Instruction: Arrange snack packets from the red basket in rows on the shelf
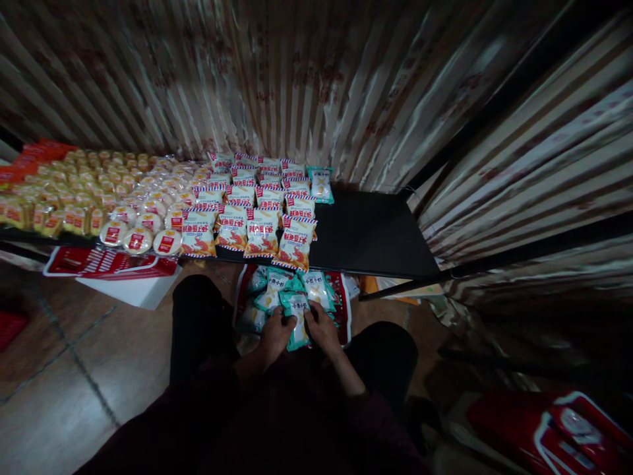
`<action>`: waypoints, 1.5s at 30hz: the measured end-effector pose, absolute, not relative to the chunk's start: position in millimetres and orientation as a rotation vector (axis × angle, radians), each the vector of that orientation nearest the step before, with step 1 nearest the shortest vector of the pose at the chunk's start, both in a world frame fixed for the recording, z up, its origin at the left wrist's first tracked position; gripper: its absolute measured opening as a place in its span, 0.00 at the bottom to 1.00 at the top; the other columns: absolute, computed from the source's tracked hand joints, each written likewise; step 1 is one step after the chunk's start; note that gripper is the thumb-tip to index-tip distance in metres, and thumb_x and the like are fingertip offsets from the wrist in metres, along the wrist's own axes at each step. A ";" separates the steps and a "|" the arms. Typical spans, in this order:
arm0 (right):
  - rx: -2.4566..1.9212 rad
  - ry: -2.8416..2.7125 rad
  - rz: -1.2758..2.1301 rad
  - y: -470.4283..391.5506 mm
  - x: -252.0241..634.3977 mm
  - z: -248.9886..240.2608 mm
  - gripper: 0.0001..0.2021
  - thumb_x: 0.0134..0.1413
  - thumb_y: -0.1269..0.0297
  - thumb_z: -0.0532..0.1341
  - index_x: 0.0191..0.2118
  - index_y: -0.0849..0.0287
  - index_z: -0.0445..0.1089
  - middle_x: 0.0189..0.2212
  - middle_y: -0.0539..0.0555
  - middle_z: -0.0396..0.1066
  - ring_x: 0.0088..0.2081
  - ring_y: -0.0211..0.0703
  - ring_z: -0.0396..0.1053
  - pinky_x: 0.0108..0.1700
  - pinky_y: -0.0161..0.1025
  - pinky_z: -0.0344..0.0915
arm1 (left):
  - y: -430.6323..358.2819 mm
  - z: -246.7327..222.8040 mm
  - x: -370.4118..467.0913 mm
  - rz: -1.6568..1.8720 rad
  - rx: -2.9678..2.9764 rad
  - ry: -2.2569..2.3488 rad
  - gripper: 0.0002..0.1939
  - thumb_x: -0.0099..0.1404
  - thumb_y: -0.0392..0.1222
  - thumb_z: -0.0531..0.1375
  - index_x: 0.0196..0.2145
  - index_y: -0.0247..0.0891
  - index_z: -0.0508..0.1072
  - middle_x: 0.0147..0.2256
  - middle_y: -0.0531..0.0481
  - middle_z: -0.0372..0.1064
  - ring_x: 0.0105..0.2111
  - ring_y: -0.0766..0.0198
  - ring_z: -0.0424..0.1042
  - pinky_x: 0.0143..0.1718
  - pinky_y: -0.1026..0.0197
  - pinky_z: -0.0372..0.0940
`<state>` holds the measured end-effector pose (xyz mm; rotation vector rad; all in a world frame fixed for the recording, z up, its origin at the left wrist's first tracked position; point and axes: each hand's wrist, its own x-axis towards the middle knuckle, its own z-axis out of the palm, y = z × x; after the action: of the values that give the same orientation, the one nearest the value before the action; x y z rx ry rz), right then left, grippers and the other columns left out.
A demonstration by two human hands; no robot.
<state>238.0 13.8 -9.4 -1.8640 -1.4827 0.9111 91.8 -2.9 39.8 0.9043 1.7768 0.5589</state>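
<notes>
Between my knees, my left hand (277, 335) and my right hand (322, 330) hold a teal and white snack packet (297, 319) by its two sides, fingers closed on it. More packets of the same kind lie under and behind it in a red and white bag (345, 309). On the black shelf (368, 231) above, white and orange snack packets (262, 232) stand in overlapping rows. One teal packet (321, 184) sits at the back, right of these rows.
Round packaged cakes (138, 239), yellow packaged items (75, 219) and orange packs (34, 158) fill the shelf's left part. Striped sheeting (297, 86) hangs behind. Dark metal bars (524, 254) run at the right. Below are a red and white box (113, 264) and another red package (554, 429).
</notes>
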 end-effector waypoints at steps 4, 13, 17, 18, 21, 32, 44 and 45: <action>-1.766 -1.307 1.029 16.2 240.8 1.0 0.21 0.45 0.51 0.61 0.44 0.56 0.72 0.34 0.54 0.75 0.37 0.50 0.73 0.44 0.51 0.70 | -1.0 41.5 94.9 0.656 0.788 1.725 0.22 0.57 0.46 0.62 0.48 0.38 0.67 0.45 0.43 0.73 0.47 0.57 0.72 0.46 0.59 0.65; -1.400 -0.876 1.626 16.2 250.3 39.5 0.26 0.40 0.51 0.69 0.47 0.58 0.73 0.35 0.54 0.77 0.34 0.48 0.75 0.39 0.46 0.73 | 2.2 63.5 104.3 0.951 0.630 1.466 0.16 0.60 0.52 0.59 0.42 0.40 0.70 0.40 0.48 0.75 0.40 0.62 0.74 0.40 0.63 0.69; -1.306 -0.968 1.735 17.0 256.4 60.4 0.27 0.44 0.54 0.68 0.52 0.55 0.69 0.40 0.54 0.77 0.38 0.47 0.75 0.41 0.45 0.73 | 5.4 72.8 102.5 0.990 0.663 1.435 0.16 0.59 0.53 0.58 0.40 0.40 0.72 0.39 0.49 0.75 0.41 0.61 0.73 0.42 0.63 0.68; -1.304 -1.000 1.741 17.5 257.4 63.8 0.27 0.45 0.54 0.68 0.53 0.55 0.68 0.41 0.54 0.76 0.39 0.48 0.75 0.41 0.45 0.73 | 6.7 73.2 102.4 0.995 0.667 1.431 0.17 0.59 0.53 0.58 0.39 0.40 0.73 0.38 0.49 0.75 0.41 0.60 0.73 0.41 0.62 0.68; -1.338 -1.068 1.695 20.2 258.6 69.1 0.28 0.47 0.53 0.66 0.54 0.55 0.67 0.43 0.55 0.76 0.42 0.48 0.74 0.42 0.44 0.73 | 12.1 71.6 103.0 1.016 0.687 1.439 0.19 0.59 0.57 0.57 0.38 0.39 0.73 0.38 0.48 0.75 0.39 0.60 0.73 0.40 0.61 0.68; -1.543 -1.144 1.324 27.0 258.9 70.0 0.31 0.48 0.42 0.62 0.53 0.56 0.69 0.42 0.57 0.76 0.39 0.51 0.74 0.39 0.46 0.73 | 29.3 88.9 107.3 1.043 0.710 1.415 0.21 0.58 0.59 0.57 0.34 0.37 0.74 0.35 0.48 0.73 0.36 0.61 0.70 0.37 0.62 0.65; -1.645 -1.445 0.729 31.4 260.0 93.7 0.27 0.58 0.49 0.53 0.58 0.59 0.61 0.43 0.60 0.74 0.43 0.50 0.72 0.45 0.46 0.68 | 49.1 97.6 117.9 1.102 0.785 1.409 0.16 0.61 0.55 0.56 0.30 0.39 0.70 0.29 0.52 0.70 0.32 0.64 0.68 0.34 0.64 0.62; -1.633 -1.439 0.733 31.9 260.5 94.1 0.27 0.58 0.49 0.53 0.58 0.60 0.61 0.43 0.60 0.74 0.42 0.50 0.72 0.45 0.46 0.68 | 50.5 98.9 118.5 1.104 0.786 1.412 0.16 0.61 0.55 0.55 0.30 0.39 0.70 0.29 0.52 0.70 0.32 0.64 0.68 0.35 0.64 0.63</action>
<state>260.5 31.9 94.1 -1.6329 -1.4388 0.7335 118.5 50.5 98.9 0.7860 1.4124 1.1040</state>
